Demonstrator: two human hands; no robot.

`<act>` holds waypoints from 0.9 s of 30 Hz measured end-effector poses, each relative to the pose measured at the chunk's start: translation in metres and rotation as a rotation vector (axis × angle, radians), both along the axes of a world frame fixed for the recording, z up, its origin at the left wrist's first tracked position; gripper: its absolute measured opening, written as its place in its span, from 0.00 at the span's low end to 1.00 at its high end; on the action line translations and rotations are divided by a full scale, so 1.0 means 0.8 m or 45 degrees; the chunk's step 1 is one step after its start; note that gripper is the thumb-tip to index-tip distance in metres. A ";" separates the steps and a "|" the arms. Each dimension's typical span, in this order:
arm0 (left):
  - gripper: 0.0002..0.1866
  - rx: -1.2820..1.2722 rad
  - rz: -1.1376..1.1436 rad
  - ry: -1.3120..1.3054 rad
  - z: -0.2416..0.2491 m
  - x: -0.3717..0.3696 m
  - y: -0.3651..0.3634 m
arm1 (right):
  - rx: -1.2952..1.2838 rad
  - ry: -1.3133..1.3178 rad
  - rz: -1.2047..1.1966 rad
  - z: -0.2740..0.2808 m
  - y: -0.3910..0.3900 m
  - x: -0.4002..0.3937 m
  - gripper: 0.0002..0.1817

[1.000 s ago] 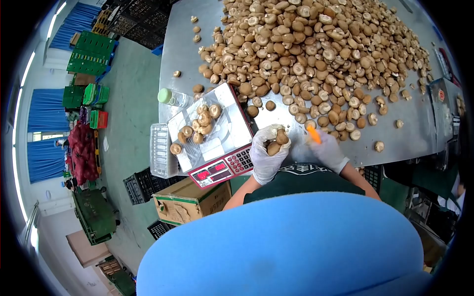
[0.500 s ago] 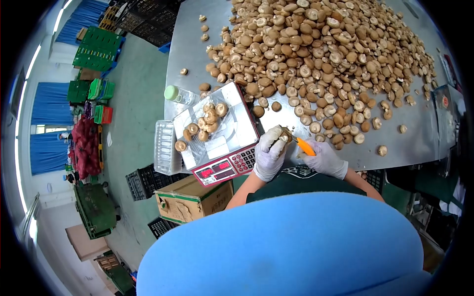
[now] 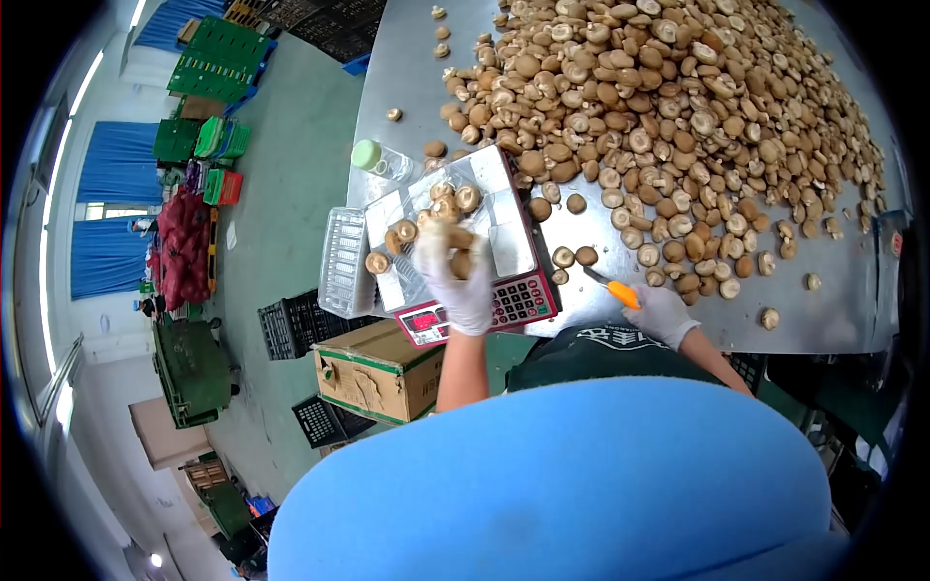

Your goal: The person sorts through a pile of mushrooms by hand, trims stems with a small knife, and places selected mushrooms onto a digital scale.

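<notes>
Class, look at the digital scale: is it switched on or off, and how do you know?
On: the digital scale has red figures glowing in its display window, though they are too small to read.

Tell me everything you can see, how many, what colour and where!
Mushrooms: too many to count, brown and cream, on table and scale
Table: one, silver, top of the picture
Scale: one, white and red, on the table
Clear trays: at least two, see-through, on and beside the scale
Bottle: one, see-through, green lid, by the scale
Knife: one, orange handle, over the table
Box: one, brown, floor
Crates: many, green, black, red, left side
Sacks: several, dark red, left
Curtains: three, blue, far left
Cart: one, green, left
Blue shape: one, big, bottom
Left hand: one, white glove, over the scale with mushrooms
Right hand: one, white glove, holding the knife
</notes>
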State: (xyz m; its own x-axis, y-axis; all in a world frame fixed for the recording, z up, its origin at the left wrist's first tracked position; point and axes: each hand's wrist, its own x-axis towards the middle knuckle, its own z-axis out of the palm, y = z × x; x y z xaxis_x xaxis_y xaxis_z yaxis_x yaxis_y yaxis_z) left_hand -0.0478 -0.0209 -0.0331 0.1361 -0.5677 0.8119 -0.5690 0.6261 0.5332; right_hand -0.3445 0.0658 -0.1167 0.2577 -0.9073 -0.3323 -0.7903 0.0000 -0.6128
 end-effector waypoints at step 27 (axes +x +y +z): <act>0.25 0.617 0.549 -0.680 0.021 0.116 0.010 | -0.414 -0.028 0.744 0.068 -0.182 0.051 0.12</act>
State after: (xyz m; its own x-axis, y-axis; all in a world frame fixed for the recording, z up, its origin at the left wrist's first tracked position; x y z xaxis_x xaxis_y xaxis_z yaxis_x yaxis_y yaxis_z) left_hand 0.0448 -0.0131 -0.0160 0.0881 -0.8565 0.5086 -0.9582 0.0667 0.2784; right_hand -0.3036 -0.0801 -0.0622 0.7410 -0.6693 -0.0544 -0.5914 -0.6121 -0.5249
